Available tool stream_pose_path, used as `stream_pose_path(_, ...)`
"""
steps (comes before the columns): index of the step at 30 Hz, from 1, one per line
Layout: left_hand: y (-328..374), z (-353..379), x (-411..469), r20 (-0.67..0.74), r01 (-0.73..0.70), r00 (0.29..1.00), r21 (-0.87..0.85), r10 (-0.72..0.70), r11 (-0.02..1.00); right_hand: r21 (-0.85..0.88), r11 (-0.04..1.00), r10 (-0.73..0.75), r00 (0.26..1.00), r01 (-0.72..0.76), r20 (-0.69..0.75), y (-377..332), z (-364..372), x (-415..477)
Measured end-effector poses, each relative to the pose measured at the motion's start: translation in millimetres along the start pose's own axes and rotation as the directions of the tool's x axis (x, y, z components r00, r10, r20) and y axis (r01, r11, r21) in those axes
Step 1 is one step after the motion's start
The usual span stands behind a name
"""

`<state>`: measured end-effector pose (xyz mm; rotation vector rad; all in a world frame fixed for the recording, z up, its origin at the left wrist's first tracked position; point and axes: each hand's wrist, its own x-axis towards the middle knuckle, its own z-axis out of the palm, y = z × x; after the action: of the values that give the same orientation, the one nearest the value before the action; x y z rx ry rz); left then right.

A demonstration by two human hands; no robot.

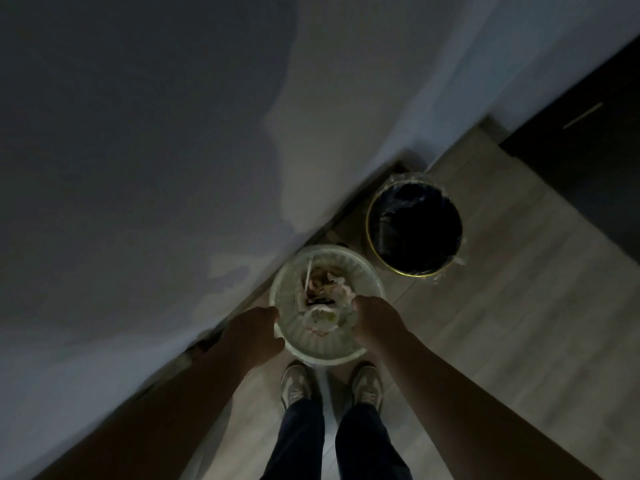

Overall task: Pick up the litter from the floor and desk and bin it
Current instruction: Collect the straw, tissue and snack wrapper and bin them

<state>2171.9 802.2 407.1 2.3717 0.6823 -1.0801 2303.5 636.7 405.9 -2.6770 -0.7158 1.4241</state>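
A pale grey wall (138,133) fills the left. The left hand (256,332), arm stretched down, curls fingers and thumb round the left rim of a round white ribbed plastic bin (294,268) holding crumpled paper litter (322,296). The right hand (375,320) bends its knuckles over the right rim; its hold is too dark to tell. Further right, a black lined bin (372,233) stands on the light wooden floor (485,306).

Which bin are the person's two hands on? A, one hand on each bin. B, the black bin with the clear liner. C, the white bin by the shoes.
C: the left hand and right hand both curl over the rim of the white bin, while the black bin stands untouched beyond it.
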Motion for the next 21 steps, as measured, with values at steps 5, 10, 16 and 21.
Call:
stream_pose_path(5,15.5,-38.4,-56.0,-0.039,-0.032,0.999,0.012,0.033,0.999,-0.097,0.990,-0.106,0.994,0.102,-0.039,-13.4,-32.4,-62.0)
stream_pose_path(10,38.5,-75.4,-140.4,-0.174,-0.007,0.985,0.029,0.012,1.000,-0.194,0.946,-0.274,0.960,0.259,-0.054,-27.7,-81.1,-137.3)
stream_pose_path(16,69.1,-122.1,-265.2,-0.278,-0.003,0.960,-0.078,-0.019,0.997,-0.381,0.801,-0.559,0.805,0.462,-0.199,-56.4,-160.1,-233.8)
stream_pose_path(21,73.1,-158.3,-385.8,-0.438,0.056,0.884,-0.243,-0.161,0.968,-0.397,0.654,-0.736,0.663,0.644,-0.138,-94.6,-219.9,-322.4)
